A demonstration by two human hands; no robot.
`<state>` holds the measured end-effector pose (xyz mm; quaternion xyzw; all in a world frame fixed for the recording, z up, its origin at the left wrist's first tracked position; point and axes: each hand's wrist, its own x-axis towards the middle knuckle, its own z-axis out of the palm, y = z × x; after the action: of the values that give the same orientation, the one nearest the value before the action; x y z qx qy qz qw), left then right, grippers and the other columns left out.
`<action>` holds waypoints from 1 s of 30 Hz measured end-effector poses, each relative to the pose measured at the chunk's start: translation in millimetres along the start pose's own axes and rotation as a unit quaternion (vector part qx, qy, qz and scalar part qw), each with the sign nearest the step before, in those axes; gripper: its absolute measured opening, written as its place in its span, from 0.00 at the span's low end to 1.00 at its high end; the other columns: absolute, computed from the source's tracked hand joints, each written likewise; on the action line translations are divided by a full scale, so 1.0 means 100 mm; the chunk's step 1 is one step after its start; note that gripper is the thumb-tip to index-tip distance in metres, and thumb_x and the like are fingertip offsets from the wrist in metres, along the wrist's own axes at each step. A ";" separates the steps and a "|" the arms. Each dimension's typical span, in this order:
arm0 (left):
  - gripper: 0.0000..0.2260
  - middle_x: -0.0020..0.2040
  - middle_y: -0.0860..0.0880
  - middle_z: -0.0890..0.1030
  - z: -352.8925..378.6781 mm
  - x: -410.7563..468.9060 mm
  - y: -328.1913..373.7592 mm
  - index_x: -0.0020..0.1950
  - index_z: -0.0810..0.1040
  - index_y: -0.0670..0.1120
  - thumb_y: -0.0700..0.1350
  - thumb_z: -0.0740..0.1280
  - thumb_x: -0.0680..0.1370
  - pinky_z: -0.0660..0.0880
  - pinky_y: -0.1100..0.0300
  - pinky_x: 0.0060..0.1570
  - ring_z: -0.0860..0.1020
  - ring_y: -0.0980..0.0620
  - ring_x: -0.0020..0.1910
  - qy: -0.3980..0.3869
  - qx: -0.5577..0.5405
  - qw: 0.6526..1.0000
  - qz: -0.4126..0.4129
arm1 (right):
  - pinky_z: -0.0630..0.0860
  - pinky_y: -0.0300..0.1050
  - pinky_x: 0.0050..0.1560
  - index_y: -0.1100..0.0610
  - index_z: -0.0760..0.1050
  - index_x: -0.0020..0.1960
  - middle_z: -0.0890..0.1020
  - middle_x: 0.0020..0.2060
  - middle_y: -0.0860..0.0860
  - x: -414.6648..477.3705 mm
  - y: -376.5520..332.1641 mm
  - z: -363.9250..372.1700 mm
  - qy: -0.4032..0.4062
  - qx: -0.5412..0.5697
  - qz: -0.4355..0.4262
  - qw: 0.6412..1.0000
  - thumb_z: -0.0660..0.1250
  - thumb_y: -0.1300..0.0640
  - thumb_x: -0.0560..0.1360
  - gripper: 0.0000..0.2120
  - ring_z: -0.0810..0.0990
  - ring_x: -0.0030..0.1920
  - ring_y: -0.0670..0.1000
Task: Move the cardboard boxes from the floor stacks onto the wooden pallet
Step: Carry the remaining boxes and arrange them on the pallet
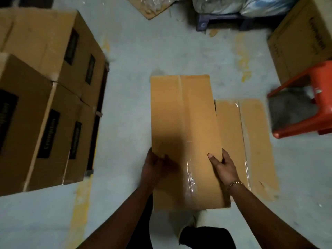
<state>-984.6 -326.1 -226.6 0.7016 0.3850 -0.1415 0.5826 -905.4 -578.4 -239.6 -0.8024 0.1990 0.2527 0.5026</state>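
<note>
Forearms: both bare arms come in from 6 o'clock, with a dark trouser leg (206, 237) between them at the bottom edge.
Left hand (154, 165): grasping the long cardboard box (185, 126) at its left edge near the close end, thumb on the top face; the fingers are blurred.
Right hand (224, 167): grasping the same box at its right edge, thumb laid on top and fingers down the side; a bracelet (235, 184) sits on the wrist.
Long cardboard box: at the centre, running from 6 toward 12 o'clock, plain top face up with clear tape along the seam. Whether its far end touches the floor cannot be told.
Second box (255, 141): flat on the grey floor (129, 87) just beside the held one, at 4 o'clock, partly covered by it.
Stacked boxes (45, 83): at 9 to 10 o'clock, packed side by side, dark printed labels on their sides.
Pallet (99, 113): only its dark edge shows under the right side of that stack.
Orange stool (316, 97): at 3 o'clock.
Printed carton (303, 44): at 2 o'clock, behind the stool.
Blue pallet (215, 21): at 1 o'clock, bags piled on it.
</note>
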 end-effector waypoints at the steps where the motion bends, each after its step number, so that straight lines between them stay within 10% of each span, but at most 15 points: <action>1: 0.12 0.48 0.66 0.79 -0.11 -0.15 0.16 0.60 0.71 0.65 0.50 0.68 0.82 0.73 0.75 0.36 0.78 0.74 0.41 0.005 -0.006 1.000 0.014 | 0.65 0.39 0.62 0.50 0.69 0.75 0.74 0.60 0.42 -0.13 -0.18 -0.06 -0.003 0.002 -0.005 1.000 0.71 0.50 0.79 0.26 0.72 0.63 0.46; 6: 0.21 0.58 0.65 0.78 -0.73 -0.69 0.92 0.67 0.66 0.69 0.50 0.70 0.81 0.72 0.74 0.46 0.78 0.68 0.51 0.021 -0.005 0.997 0.068 | 0.69 0.42 0.63 0.48 0.73 0.71 0.79 0.62 0.42 -0.71 -1.15 -0.23 -0.009 0.003 -0.050 0.999 0.73 0.46 0.77 0.24 0.77 0.64 0.47; 12: 0.28 0.70 0.52 0.76 -1.51 -0.86 1.63 0.78 0.65 0.55 0.59 0.68 0.80 0.72 0.46 0.69 0.76 0.48 0.66 0.042 0.003 0.992 0.116 | 0.69 0.46 0.68 0.48 0.72 0.71 0.78 0.64 0.43 -1.15 -2.19 -0.03 -0.007 0.000 -0.100 0.995 0.73 0.43 0.76 0.26 0.75 0.64 0.48; 18: 0.31 0.69 0.55 0.77 -2.45 -0.67 1.99 0.79 0.64 0.56 0.62 0.68 0.79 0.72 0.47 0.69 0.76 0.50 0.67 0.051 -0.022 0.989 0.134 | 0.63 0.40 0.60 0.56 0.69 0.76 0.69 0.60 0.43 -1.40 -3.06 0.62 -0.005 0.019 -0.138 0.990 0.70 0.52 0.80 0.27 0.70 0.62 0.46; 24: 0.38 0.68 0.60 0.77 -3.26 -0.29 2.25 0.76 0.67 0.61 0.74 0.66 0.69 0.72 0.45 0.70 0.76 0.54 0.66 0.070 -0.030 0.986 0.151 | 0.73 0.47 0.56 0.50 0.74 0.71 0.81 0.58 0.46 -1.24 -3.62 1.29 -0.028 0.010 -0.135 0.990 0.71 0.44 0.77 0.24 0.78 0.54 0.49; 30: 0.28 0.69 0.56 0.77 -3.77 0.10 2.60 0.77 0.68 0.56 0.61 0.68 0.79 0.72 0.48 0.70 0.76 0.54 0.66 0.097 -0.053 0.982 0.151 | 0.78 0.55 0.61 0.45 0.73 0.70 0.81 0.57 0.45 -0.88 -4.28 1.79 -0.054 -0.006 -0.134 0.990 0.71 0.41 0.76 0.25 0.80 0.56 0.50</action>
<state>-889.4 20.4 57.1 0.7300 0.3361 0.0374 0.5939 -766.5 -232.1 49.9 -0.8101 0.0610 0.2271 0.5371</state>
